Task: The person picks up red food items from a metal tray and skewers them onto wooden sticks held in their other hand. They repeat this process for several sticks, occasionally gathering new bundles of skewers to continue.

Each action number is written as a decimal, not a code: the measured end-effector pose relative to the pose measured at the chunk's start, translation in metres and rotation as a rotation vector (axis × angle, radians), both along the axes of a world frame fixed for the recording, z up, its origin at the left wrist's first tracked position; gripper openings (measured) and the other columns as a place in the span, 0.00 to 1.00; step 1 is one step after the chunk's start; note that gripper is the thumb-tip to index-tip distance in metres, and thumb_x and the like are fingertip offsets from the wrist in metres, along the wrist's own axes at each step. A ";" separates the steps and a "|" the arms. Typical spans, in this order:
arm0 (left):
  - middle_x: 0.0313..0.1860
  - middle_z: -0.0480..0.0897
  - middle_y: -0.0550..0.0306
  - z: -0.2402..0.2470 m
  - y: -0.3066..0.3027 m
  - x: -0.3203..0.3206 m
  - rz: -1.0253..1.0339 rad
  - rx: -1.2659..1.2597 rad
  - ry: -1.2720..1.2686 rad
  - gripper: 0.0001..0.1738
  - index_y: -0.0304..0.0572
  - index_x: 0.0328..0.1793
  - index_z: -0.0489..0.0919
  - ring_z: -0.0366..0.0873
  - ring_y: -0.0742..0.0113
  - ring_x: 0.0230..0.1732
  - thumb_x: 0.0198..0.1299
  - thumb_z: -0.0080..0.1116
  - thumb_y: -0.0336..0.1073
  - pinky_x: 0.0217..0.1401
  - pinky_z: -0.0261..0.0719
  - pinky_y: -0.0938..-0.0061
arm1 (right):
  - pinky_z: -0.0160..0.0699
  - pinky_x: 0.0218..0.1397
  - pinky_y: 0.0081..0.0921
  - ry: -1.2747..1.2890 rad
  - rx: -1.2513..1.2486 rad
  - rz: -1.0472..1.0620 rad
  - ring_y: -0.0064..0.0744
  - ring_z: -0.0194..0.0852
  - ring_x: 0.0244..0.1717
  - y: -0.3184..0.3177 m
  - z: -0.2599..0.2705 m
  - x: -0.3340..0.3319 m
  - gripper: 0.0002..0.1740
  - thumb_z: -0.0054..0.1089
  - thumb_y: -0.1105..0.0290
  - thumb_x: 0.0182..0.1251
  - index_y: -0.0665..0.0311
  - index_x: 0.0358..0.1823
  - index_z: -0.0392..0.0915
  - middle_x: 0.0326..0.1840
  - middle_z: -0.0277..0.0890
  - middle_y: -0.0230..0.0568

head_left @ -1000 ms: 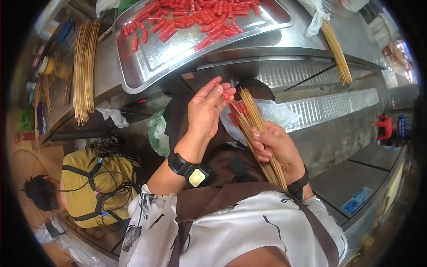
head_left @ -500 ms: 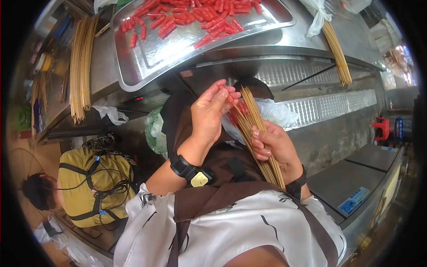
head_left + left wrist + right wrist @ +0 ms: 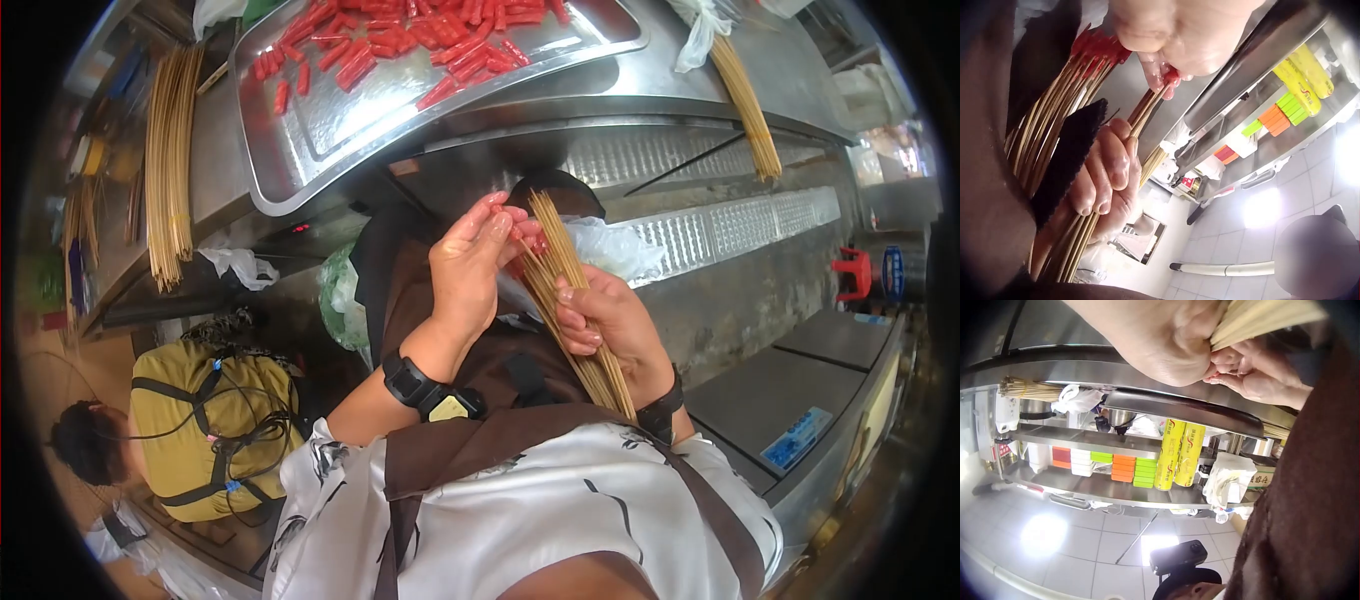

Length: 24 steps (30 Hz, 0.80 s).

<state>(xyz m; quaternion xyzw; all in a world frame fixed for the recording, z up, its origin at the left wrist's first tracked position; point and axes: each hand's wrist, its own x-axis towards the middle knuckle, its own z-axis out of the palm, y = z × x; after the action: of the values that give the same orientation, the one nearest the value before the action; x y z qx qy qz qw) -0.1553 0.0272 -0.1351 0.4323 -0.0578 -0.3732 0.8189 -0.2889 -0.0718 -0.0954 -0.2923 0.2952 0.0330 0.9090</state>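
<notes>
The left hand (image 3: 468, 268) is raised at the tips of the thin wooden sticks (image 3: 562, 245). In the left wrist view its fingertips pinch a small red piece (image 3: 1172, 76) at a stick's end. The right hand (image 3: 615, 325) grips the stick bundle around its middle, thumb on top. Several sticks carry red pieces (image 3: 1094, 50) at their ends, beside the bundle in the left wrist view. In the right wrist view the sticks (image 3: 1260, 322) stand out from the right hand (image 3: 1166, 344), with the left hand (image 3: 1266, 381) behind them.
A metal tray (image 3: 290, 165) of loose red pieces (image 3: 355, 68) lies on the steel counter ahead. More stick bundles lie at left (image 3: 170, 165) and right (image 3: 745, 105). A person's yellow-green back (image 3: 205, 430) is at lower left. Grey lidded units (image 3: 775, 400) stand at right.
The head view has shifted slightly, so the tray appears further left. The left fingers now cover more of the red piece at the stick tip. The right hand keeps its grip on the bundle.
</notes>
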 end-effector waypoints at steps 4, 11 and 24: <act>0.45 0.78 0.51 0.000 -0.001 -0.004 -0.004 0.000 0.016 0.15 0.32 0.58 0.70 0.80 0.63 0.46 0.67 0.49 0.29 0.50 0.80 0.69 | 0.52 0.14 0.14 -0.006 -0.003 -0.001 0.15 0.50 0.10 0.000 -0.001 -0.001 0.05 0.51 0.74 0.66 0.62 0.42 0.67 0.19 0.61 0.31; 0.45 0.81 0.51 -0.005 0.000 0.006 -0.044 0.100 -0.081 0.15 0.32 0.56 0.74 0.81 0.68 0.42 0.66 0.53 0.30 0.48 0.80 0.73 | 0.67 0.23 0.16 -0.072 -0.003 -0.014 0.19 0.66 0.19 -0.004 -0.001 -0.005 0.08 0.52 0.75 0.65 0.64 0.45 0.70 0.28 0.73 0.37; 0.38 0.80 0.59 -0.028 -0.014 0.022 -0.092 0.361 -0.584 0.11 0.37 0.45 0.83 0.75 0.75 0.35 0.56 0.63 0.31 0.39 0.74 0.78 | 0.69 0.47 0.18 -0.114 -0.719 0.024 0.19 0.69 0.42 -0.003 0.004 -0.009 0.11 0.57 0.76 0.60 0.70 0.45 0.79 0.44 0.70 0.31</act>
<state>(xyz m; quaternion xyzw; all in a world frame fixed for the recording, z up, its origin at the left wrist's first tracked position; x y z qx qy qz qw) -0.1335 0.0128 -0.1630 0.6557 -0.2420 -0.2745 0.6605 -0.2984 -0.0751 -0.0913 -0.5981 0.2336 -0.0786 0.7626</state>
